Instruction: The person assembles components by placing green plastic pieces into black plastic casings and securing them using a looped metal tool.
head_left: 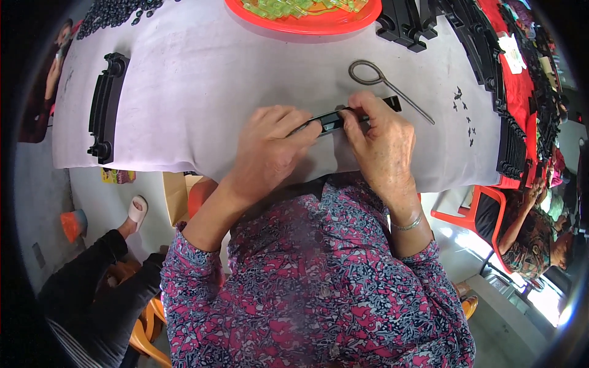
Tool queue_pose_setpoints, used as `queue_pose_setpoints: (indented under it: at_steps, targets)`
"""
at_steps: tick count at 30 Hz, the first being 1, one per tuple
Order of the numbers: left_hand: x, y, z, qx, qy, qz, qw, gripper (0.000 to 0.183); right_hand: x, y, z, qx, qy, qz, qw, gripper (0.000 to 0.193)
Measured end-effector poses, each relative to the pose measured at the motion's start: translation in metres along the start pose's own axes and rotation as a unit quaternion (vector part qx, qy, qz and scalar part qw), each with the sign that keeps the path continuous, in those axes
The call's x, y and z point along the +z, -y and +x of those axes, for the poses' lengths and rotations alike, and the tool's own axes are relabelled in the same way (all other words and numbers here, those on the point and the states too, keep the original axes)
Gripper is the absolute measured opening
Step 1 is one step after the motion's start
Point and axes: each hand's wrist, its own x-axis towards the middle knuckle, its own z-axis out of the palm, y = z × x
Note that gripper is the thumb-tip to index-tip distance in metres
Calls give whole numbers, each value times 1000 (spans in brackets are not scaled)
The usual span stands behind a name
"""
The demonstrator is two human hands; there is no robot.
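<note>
Both hands hold a long narrow black plastic part over the cloth-covered table, just in front of my body. My left hand wraps its left end; the fingers are slightly blurred and cover that end. With thumb and fingers, my right hand pinches it near the right end, which sticks out beyond the fingers. Just past my right hand lies a metal rod with a ring handle. Farther right, several small black bits are scattered on the cloth. A similar, larger black plastic part lies alone at the left.
A red tray of clear yellow-green pieces stands at the far edge. Small black pieces are heaped far left. Black plastic parts are stacked far right, others along the right edge. People sit at both sides, one near a red chair.
</note>
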Motion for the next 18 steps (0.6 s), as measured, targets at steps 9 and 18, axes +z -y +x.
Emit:
queue_pose_setpoints:
  at_steps: [9, 18]
  targets:
    - [1, -1, -1, -6, -7, -7, 1000, 26, -5, -9, -3, -234, -7, 9, 972, 19]
    - [5, 3, -2, 0, -27, -27, 999, 27, 4, -17, -4, -262, 12, -12, 965, 23]
